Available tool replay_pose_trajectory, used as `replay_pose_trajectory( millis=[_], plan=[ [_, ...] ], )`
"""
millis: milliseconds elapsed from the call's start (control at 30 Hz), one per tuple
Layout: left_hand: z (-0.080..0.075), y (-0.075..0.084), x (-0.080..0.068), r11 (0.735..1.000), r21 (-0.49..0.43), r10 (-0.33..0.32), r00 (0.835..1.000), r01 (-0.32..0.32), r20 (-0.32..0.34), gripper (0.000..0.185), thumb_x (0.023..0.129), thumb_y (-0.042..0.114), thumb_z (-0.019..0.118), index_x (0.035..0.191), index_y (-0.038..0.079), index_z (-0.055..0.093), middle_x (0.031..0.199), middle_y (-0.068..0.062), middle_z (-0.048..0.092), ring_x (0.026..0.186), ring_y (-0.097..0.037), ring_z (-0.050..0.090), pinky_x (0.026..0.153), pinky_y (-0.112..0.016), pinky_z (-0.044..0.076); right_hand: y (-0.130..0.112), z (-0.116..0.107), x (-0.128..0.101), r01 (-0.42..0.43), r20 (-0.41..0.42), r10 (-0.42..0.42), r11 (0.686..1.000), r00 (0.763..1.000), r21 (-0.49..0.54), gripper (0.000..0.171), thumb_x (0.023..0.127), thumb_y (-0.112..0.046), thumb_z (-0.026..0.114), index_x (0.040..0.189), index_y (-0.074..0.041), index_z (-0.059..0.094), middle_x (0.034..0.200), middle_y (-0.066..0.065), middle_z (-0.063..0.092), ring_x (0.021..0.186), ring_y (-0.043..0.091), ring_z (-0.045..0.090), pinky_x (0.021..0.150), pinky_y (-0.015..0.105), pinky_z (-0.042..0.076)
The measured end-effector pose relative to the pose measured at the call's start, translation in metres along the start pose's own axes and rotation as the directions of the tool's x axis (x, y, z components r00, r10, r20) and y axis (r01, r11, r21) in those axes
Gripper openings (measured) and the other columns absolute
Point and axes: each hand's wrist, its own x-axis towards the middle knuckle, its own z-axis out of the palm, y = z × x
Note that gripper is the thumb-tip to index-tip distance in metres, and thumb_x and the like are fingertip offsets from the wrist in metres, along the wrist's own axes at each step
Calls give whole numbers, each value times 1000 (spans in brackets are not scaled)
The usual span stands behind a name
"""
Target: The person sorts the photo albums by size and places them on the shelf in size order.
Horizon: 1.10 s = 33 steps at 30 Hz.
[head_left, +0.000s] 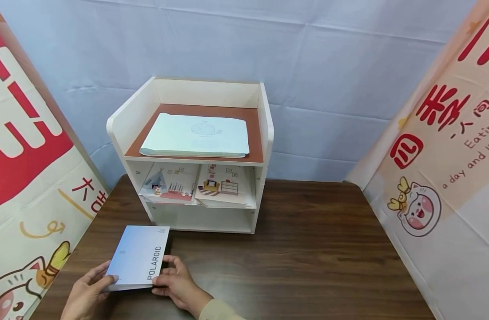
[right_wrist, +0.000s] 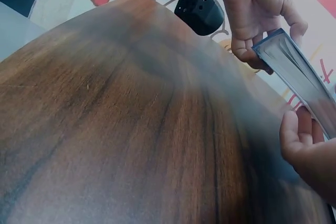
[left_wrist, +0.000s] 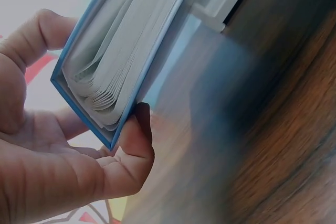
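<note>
A pale blue photo album (head_left: 138, 255) marked POLAROID is held above the table at the front left. My left hand (head_left: 88, 286) grips its lower left corner, thumb on the cover in the head view. In the left wrist view, the album's page edges (left_wrist: 123, 61) show between blue covers, with the fingers of my left hand (left_wrist: 63, 166) round the spine side. On the album's right edge, my right hand (head_left: 180, 282) pinches the lower part with thumb and fingers. The right wrist view shows both hands at the album (right_wrist: 296, 72), my right hand (right_wrist: 320, 163) nearer the camera.
A white shelf unit (head_left: 268, 133) stands behind the album. On its top lies a pale whale-print book (head_left: 194, 135); illustrated books (head_left: 224, 186) fill the middle level. Brown wooden table (head_left: 308, 249) extends right. Printed cloths (head_left: 436, 178) hang at both sides, a light blue one behind.
</note>
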Motion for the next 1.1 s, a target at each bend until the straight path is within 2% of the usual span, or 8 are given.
replay_pose_trajectory(
  millis=[167,267,467,700,967,1100],
  plan=[
    [9,0,-3,999,-32,12,1000,-13,-22,80,82,17,72,144,-2,26,108,-5,54,81,-7,54,69,-32,49,-1,-3,-1,33,-4,-33,999,999,36,57,70,22,54,119,-7,44,90,16,55,67,20,59,61,35,53],
    [14,1,-5,999,-38,15,1000,-16,-25,79,81,17,73,143,-1,28,102,0,53,81,-8,53,68,-30,49,-2,-7,-2,47,-15,-47,998,999,37,58,68,23,53,118,-6,45,90,16,55,66,20,58,61,34,53],
    [21,-1,-9,999,19,41,999,-41,-10,80,79,16,73,142,-4,28,113,-12,52,82,-11,52,67,-31,50,-2,-17,-5,77,-4,-77,997,997,7,60,66,22,52,119,-5,46,91,13,55,67,19,58,59,29,52],
    [26,-6,-11,998,50,29,999,-29,15,82,79,22,75,142,-3,29,128,-23,47,92,-12,52,73,-34,50,-6,-27,-10,98,9,-98,994,995,-43,62,66,21,52,122,-2,43,92,13,55,68,17,58,60,29,53],
    [41,-5,-11,999,-36,39,999,-39,14,83,79,22,76,141,-5,29,136,-26,35,93,-3,49,78,-27,49,-10,-37,-11,115,-24,-116,992,993,-60,63,66,21,52,124,-1,43,92,13,55,69,18,59,61,29,53],
    [47,-6,-10,997,-76,29,1000,-28,6,83,80,23,74,141,-7,27,134,-25,35,92,-1,48,77,-22,47,-11,-40,-13,123,-43,-126,990,991,-70,64,66,20,52,126,0,42,92,13,56,70,18,59,61,29,53]
  ],
)
